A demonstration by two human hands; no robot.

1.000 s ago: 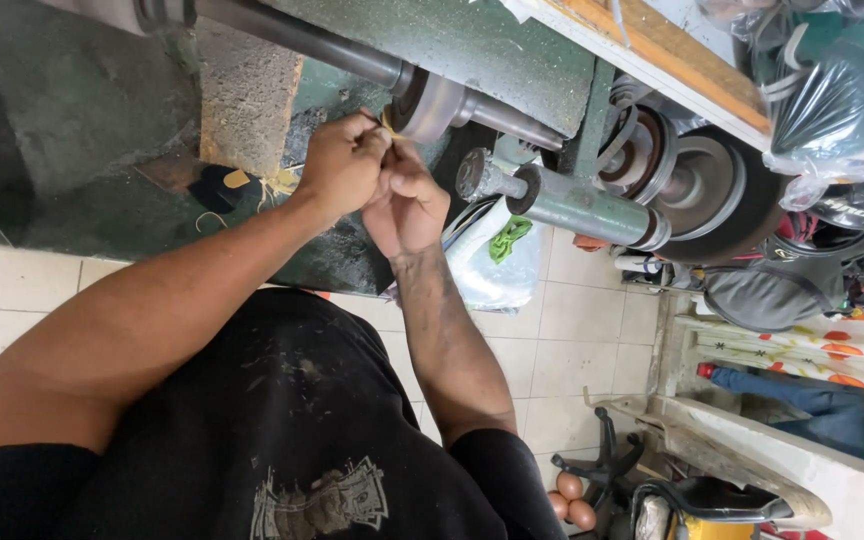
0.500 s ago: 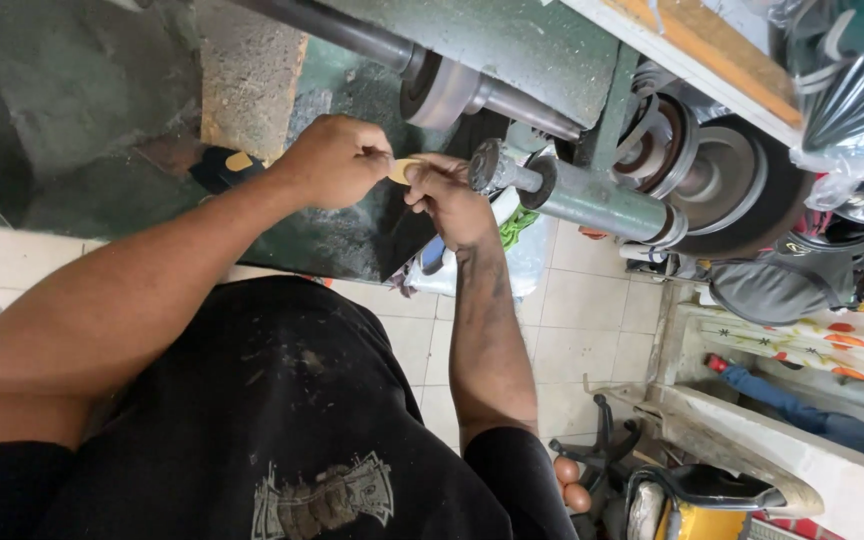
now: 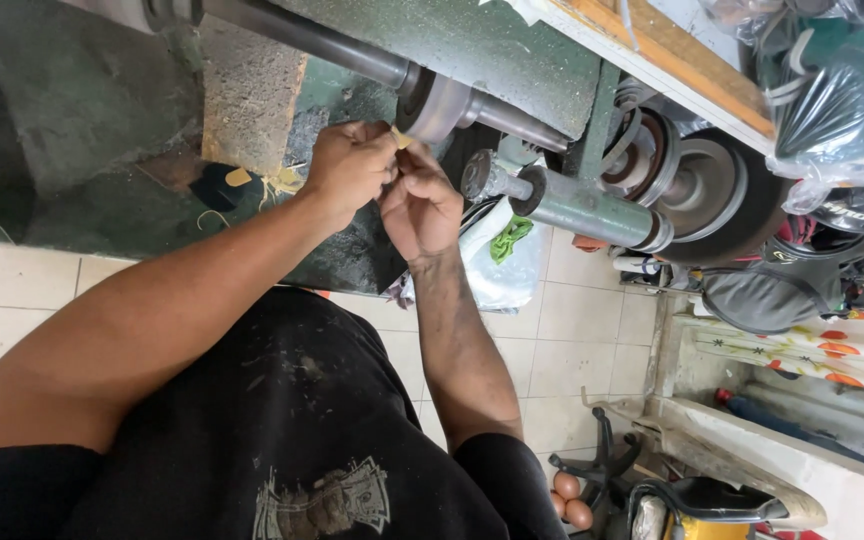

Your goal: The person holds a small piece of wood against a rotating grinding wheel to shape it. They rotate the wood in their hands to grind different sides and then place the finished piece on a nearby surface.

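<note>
From the head camera, you have both hands up at the grey wheel point(image 3: 439, 103) on the long steel shaft point(image 3: 302, 38) of the green machine point(image 3: 72, 90), so the piece is at the wheel, though how much of the work on it is finished or left cannot be told. Your left hand point(image 3: 349, 165) and right hand point(image 3: 420, 203) are touching, fingers curled tight around a small yellowish piece point(image 3: 399, 139), which peeks out between the fingertips just beside the wheel's near-left rim.
</note>
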